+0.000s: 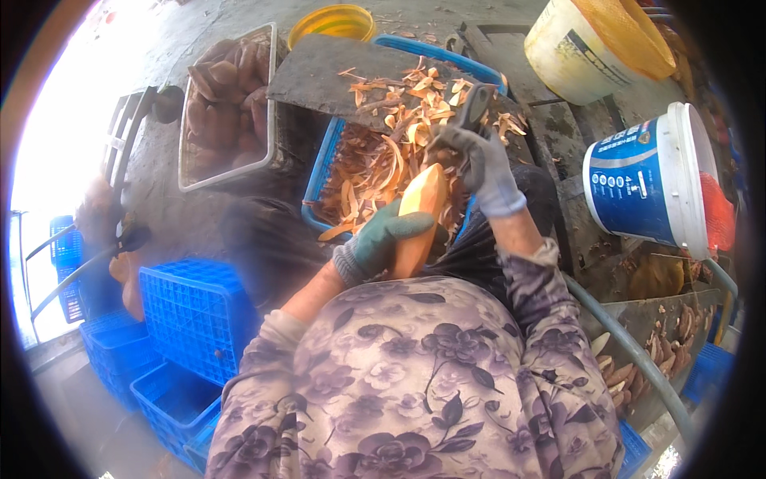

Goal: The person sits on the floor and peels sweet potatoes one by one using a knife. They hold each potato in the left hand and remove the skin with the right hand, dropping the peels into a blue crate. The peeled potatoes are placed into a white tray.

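My left hand (392,236), in a green coated glove with a grey knit cuff, grips a peeled orange sweet potato (422,206) upright in front of my lap. My right hand (482,161), in a grey glove, is closed around a dark-handled peeling tool (476,106) just beyond the root's upper end. The tool's blade is blurred and mostly hidden by my fingers. Below both hands sits a blue plastic crate (323,161) full of peelings (374,173). A dark board (323,75) lies across the crate, strewn with more orange and brown parings (428,96).
A pale crate (271,120) of unpeeled sweet potatoes (230,108) stands far left. Blue plastic baskets (191,317) are stacked near left. At right are a blue-and-white bucket (649,173), a yellowish bucket (592,51) and a metal rail (634,350). A yellow basin (331,25) lies beyond the board.
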Demonstrator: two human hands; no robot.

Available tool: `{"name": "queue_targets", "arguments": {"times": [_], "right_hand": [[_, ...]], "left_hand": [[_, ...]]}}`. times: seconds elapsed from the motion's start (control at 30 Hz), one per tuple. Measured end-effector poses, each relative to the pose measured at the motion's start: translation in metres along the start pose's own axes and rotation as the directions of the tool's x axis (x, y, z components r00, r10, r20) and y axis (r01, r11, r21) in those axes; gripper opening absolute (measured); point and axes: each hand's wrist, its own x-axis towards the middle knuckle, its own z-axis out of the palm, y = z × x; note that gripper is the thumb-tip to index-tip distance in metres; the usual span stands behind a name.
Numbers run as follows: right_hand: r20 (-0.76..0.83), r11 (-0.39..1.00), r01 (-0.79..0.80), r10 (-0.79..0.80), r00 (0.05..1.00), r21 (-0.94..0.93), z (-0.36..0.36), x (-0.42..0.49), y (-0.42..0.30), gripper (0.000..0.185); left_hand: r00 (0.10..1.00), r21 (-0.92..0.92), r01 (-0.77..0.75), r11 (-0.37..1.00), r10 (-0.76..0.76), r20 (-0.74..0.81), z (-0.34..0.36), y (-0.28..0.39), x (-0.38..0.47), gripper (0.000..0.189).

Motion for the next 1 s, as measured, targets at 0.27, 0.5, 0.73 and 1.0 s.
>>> {"name": "queue_targets", "arguments": {"times": [0.27,0.5,0.73,1.0], "right_hand": [[-0.042,0.993,0.066,-0.062,0.997,0.095,0.032,-0.032,-0.027,0.022],[-0.167,0.997,0.071,-0.07,0.983,-0.002,-0.02,-0.002,-0.023,0.027],[0.258,0.968,-0.101,0.04,0.965,0.229,-0.01,-0.012,0.021,0.022],[0.458,0.589,-0.326,-0.086,0.885,0.74,-0.071,0.013,0.066,0.019]], "left_hand": [[0.97,0.431,-0.139,0.892,0.211,-0.124,0.005,0.01,0.008,0.057],[0.772,0.85,-0.403,0.34,0.625,0.115,-0.003,-0.004,0.017,0.038],[0.882,0.647,-0.419,0.637,0.456,0.121,-0.021,0.007,0.016,0.044],[0.961,-0.494,-0.237,0.837,0.277,0.007,-0.012,0.02,0.002,0.062]]}}
